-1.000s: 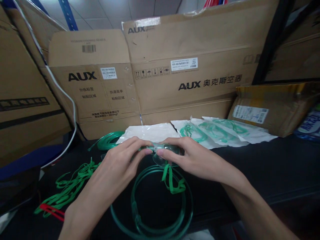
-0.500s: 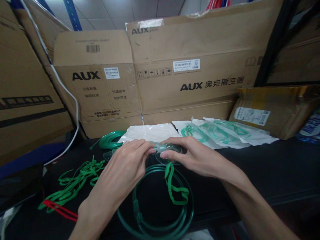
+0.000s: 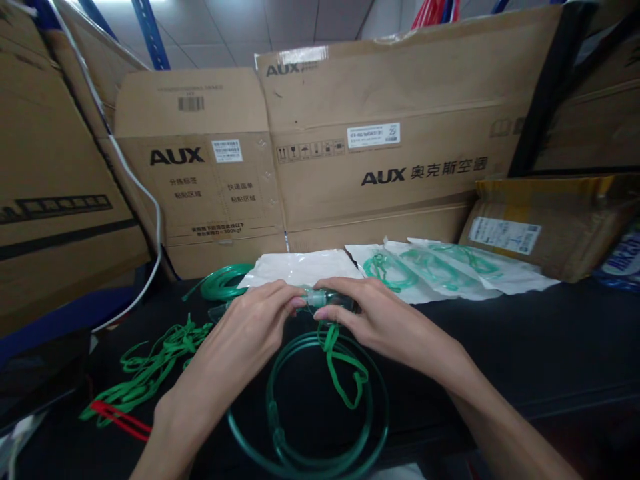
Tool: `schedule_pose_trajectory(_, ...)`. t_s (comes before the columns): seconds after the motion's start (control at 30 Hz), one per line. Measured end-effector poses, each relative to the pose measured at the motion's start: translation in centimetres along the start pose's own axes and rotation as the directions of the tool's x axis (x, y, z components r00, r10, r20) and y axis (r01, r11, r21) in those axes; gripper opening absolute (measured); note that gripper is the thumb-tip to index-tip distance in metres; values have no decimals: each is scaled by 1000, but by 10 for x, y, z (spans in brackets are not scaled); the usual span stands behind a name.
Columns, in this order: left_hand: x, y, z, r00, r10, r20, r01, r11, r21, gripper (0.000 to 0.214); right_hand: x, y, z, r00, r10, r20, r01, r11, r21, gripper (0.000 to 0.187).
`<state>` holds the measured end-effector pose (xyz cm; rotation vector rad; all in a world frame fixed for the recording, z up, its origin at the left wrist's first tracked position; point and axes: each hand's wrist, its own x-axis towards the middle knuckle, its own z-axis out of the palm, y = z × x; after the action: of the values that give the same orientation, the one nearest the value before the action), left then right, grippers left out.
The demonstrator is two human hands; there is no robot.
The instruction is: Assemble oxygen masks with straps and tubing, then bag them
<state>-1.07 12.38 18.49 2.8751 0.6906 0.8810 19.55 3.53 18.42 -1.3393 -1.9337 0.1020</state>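
Observation:
My left hand (image 3: pixel 253 327) and my right hand (image 3: pixel 367 317) meet over the black table (image 3: pixel 525 347), both pinching a clear plastic mask piece (image 3: pixel 327 299) between their fingertips. A green elastic strap (image 3: pixel 343 363) dangles from the piece. Below it lies a coil of green tubing (image 3: pixel 310 407), resting on the table under my wrists.
A pile of loose green straps (image 3: pixel 150 370) with a red one (image 3: pixel 117 419) lies at the left. Another green tubing coil (image 3: pixel 223 283) sits behind, beside white sealed packets (image 3: pixel 440 267) with green parts. Large AUX cardboard boxes (image 3: pixel 380 133) wall the back; a white cable (image 3: pixel 150 233) hangs left.
Both hands stay pinched on the clear piece and have shifted slightly. The dangling green strap has swung and hangs lower over the coil.

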Motion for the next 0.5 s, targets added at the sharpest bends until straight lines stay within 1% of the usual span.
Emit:
schedule_pose_trajectory(0.13,0,0,-1,999,24,-29,-23,1000,14,18,2,-3,-6,995,74,66,-79,994,76,27)
schedule_pose_trajectory(0.27,0,7,-7,997,9,-82,-10,1000,-6,16,3,-5,-12,989,93,116,-111,981,161,23)
schedule_pose_trajectory(0.37,-1,10,-8,997,1,-81,0,1000,15,15,5,-7,-14,988,108,114,-126,978,168,24)
schedule_pose_trajectory(0.5,-1,12,-5,996,9,-85,-5,999,47,15,5,-8,-13,988,124,97,-137,980,146,30)
